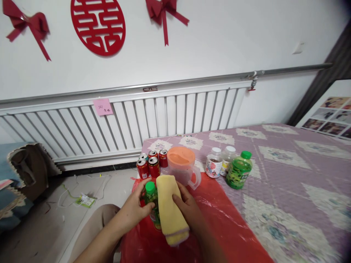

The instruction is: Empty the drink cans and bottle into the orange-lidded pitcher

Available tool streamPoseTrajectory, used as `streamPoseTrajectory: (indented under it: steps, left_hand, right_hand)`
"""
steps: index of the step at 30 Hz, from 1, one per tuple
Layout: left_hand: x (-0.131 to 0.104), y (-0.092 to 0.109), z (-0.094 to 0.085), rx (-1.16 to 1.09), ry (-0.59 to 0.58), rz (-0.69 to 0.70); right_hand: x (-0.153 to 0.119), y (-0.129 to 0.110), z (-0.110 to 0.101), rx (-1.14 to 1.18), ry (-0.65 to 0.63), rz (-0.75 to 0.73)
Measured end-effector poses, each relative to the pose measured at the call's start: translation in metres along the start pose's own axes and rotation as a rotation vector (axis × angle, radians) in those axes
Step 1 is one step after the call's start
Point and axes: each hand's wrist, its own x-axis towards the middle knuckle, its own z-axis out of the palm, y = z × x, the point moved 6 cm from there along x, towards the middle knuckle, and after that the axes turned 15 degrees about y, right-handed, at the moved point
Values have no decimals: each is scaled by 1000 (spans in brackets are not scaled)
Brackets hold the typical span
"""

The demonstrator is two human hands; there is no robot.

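Observation:
My left hand [137, 205] is closed around a green drink bottle [155, 215] with a green cap, upright over the red plastic sheet [219, 223]. A folded yellow cloth [171, 208] is gripped in my right hand [189, 206], thumb on its front. The cloth lies against the bottle's right side and hides part of it. Just behind stands a clear plastic pitcher [179, 173] with an orange lid [181, 157]. Several opened drink cans, mostly red, such as this red can [154, 167], are grouped to the pitcher's left.
On the right stand a bottle with a patterned label [214, 164], another white-capped bottle [227, 159] and a large green bottle [239, 171]. A floral purple cover [285, 182] spreads beneath them. Behind is a white radiator [170, 113]; cables [102, 190] lie on the floor at left.

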Motion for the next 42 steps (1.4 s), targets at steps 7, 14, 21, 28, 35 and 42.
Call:
streamPoseTrajectory:
  steps: [7,14,21,28,35,42]
  left_hand:
    - [-2,0,4,-15,-43,-8]
    - [-16,22,12,18,-206,66]
    - [-10,0,3,42,-96,14]
    - [-9,-3,0,-6,-27,-17]
    - [-3,-10,-1,7,68,-43]
    - [1,-12,-5,118,170,46]
  right_hand:
    - [-9,-15,-11,-109,-150,-7]
    - [3,-6,-17,-30,24,-17]
    - [13,11,-15,-230,45,-85]
    - [7,21,-16,-737,11,-113]
    - [1,7,-9,-704,35,-166]
    - [-6,-7,-3,-260,138,-235]
